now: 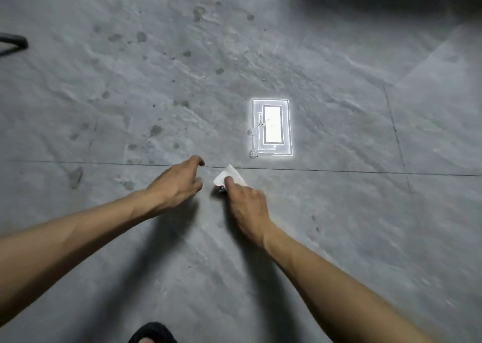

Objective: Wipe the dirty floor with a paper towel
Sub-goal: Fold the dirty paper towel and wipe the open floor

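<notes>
Grey tiled floor (339, 238), dark stains (156, 130) mostly beyond grout line (339, 171). My left hand (177, 183) hovers just short of line, fingers loosely curled, empty, probably for balance. My right hand (246, 204), alongside, pinches folded paper towel (230, 177) low at line, seemingly ready to wipe.

Your left hand (177, 186) and right hand (245, 201) are bare, likewise your left forearm (78, 238) and right forearm (326, 272) back to the frame's edges. Below, you wear a black rounded slipper (152, 329), cropped at the bottom edge.
</notes>
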Tool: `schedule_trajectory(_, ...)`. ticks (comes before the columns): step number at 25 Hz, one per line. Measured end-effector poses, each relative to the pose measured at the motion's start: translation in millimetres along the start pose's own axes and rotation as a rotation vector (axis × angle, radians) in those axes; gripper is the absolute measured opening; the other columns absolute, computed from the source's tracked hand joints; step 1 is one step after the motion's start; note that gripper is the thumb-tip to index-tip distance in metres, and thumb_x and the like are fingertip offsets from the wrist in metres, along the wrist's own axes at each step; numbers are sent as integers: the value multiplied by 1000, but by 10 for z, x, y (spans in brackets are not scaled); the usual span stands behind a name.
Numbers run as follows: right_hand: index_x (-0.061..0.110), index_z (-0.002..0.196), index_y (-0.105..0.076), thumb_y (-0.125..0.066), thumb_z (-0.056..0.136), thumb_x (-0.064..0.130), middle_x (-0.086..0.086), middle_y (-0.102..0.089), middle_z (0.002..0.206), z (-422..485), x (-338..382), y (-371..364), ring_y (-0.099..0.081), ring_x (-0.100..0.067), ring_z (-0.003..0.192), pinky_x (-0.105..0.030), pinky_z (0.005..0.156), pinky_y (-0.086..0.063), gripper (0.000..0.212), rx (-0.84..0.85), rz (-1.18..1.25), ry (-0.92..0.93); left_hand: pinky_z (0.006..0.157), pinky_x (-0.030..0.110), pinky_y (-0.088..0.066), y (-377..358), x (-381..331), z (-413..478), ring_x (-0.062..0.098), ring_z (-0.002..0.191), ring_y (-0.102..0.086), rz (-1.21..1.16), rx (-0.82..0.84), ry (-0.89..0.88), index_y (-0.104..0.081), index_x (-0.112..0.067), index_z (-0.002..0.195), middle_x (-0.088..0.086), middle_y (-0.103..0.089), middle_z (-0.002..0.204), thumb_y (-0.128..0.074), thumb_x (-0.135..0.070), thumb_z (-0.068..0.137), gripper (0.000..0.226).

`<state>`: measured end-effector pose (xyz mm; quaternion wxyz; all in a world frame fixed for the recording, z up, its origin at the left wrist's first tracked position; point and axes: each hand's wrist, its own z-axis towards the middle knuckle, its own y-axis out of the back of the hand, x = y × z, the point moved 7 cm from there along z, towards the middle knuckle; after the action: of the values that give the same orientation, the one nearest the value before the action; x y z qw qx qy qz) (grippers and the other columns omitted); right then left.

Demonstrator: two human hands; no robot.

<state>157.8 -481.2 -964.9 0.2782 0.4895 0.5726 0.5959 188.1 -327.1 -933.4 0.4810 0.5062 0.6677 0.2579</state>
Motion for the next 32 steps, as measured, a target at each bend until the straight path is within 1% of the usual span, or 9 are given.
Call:
schedule_trajectory(3,18,114,-53,-41,86,19,-11,-68,76,-137,-803,257,-63,-35,61,-32,50,-29,30,12,-163,103,82,32,-42,80,-163,322,29,107,-58,19,24,-49,-36,-16,136,13,-58,128,-50,-22,90,49)
schedule_trajectory(8,18,108,-47,-41,94,12,-21,-66,74,-720,-2063,701,-63,-40,65,-35,55,-35,17,-377,-44,-966,80,31,-39,-150,-214,381,26,99,-54,106,70,-81,-41,-11,125,14,-53,126,-49,-14,87,39)
schedule_trajectory(12,22,110,-54,-55,89,16,-4,-65,71,-317,-576,-18,-62,-31,59,-30,48,-27,22,-117,8,-341,81,35,-38,-137,-272,476,33,99,-54,161,104,-72,-42,-9,118,16,-54,116,-45,-12,85,34)
schedule_trajectory(15,28,108,-43,-62,82,15,1,-65,78,-522,-804,60,-62,-29,65,-31,47,-30,34,55,-138,84,82,39,-43,-161,-322,528,33,95,-54,240,129,-45,-41,-9,118,17,-54,108,-44,-15,84,35)
schedule_trajectory(21,16,109,-41,-41,93,14,-23,-65,75,-1896,-2036,561,-60,-41,63,-38,55,-40,16,-348,-69,-1110,70,35,-41,-176,-418,523,31,80,-50,222,79,-29,-41,-9,118,15,-58,95,-48,-17,84,36)
schedule_trajectory(24,13,119,-50,-43,94,13,-18,-68,81,-1154,-979,165,-64,-40,68,-38,54,-41,26,-284,107,-985,77,35,-45,-125,-329,476,34,93,-57,77,94,-27,-40,-9,128,17,-62,112,-50,-17,85,44)
schedule_trajectory(29,21,112,-39,-43,85,12,-5,-64,80,-342,278,-109,-63,-31,65,-33,47,-32,29,41,-44,115,75,36,-47,63,61,246,27,91,-60,-18,66,-71,-42,-20,127,11,-65,103,-50,-19,85,43)
schedule_trajectory(30,22,114,-36,-44,87,14,-6,-65,86,-361,34,-76,-64,-32,71,-35,50,-35,30,96,-125,163,81,37,-49,112,171,188,29,96,-60,3,42,-74,-43,-22,126,12,-66,108,-51,-19,85,42)
schedule_trajectory(32,21,119,-40,-44,90,15,-13,-67,89,-331,-802,288,-64,-37,76,-37,56,-36,30,4,-179,-266,86,38,-50,173,373,72,32,102,-60,-3,10,-47,-44,-24,124,14,-66,114,-51,-20,84,41)
